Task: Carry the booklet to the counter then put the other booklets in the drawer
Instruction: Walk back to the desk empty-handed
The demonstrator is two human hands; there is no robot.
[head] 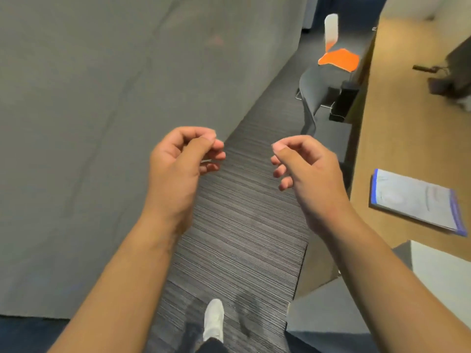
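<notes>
A booklet (415,201) with a pale cover and blue edges lies flat on the wooden counter (397,118) at the right. My left hand (178,164) and my right hand (308,171) float in front of me over the carpet, left of the counter. Both hands hold nothing, with fingers loosely curled toward each other. The right hand is the nearer one to the booklet, a short way to its left. No drawer and no other booklets are in view.
A grey partition wall (102,123) fills the left side. Striped carpet (242,225) runs forward between wall and counter. An orange-seated chair (339,58) and a grey chair (309,98) stand ahead by the counter. Dark blurred objects (448,72) sit far on the counter. My white shoe (214,319) is below.
</notes>
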